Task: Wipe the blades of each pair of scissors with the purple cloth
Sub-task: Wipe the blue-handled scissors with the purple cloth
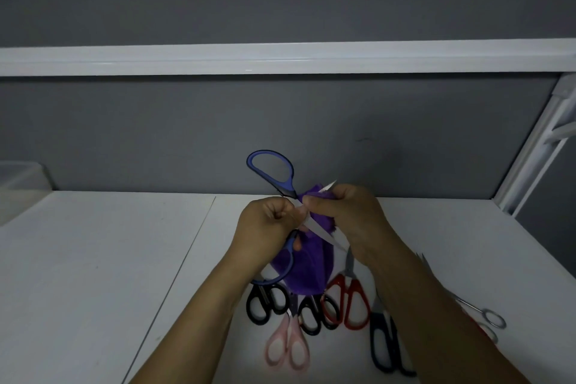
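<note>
Blue-handled scissors point(290, 181), held open in the air above the white table point(93, 259), at the centre of the scene. One handle loop stands up toward the far wall, and the other hangs near, below the left hand point(265, 224). That hand's fingers are curled round the scissors close to the pivot; the knuckles hide exactly which part they grip. The right hand point(346, 215) pinches a fold of the purple cloth point(307, 274) onto one blade just right of the pivot, and that blade's tip pokes out beyond the fingers toward the far right. The second blade runs bare toward the near right, under the right wrist. The rest of the cloth hangs slack beneath both hands. The scissors appear stiff and light, and the smooth blades are probably slippery and keen at the edge and tip. They are best held by the plastic handle or pivot, with the soft, limp cloth bunched thickly over the flat of the blade. On the table nearer the onlooker lie a black-handled pair point(266, 294), a pink-handled pair point(290, 331), a second black-handled pair point(301, 316), a red-handled pair point(346, 285) and a dark blue pair point(375, 333). An all-metal pair point(472, 306) lies at the right, partly hidden by the forearm.
</note>
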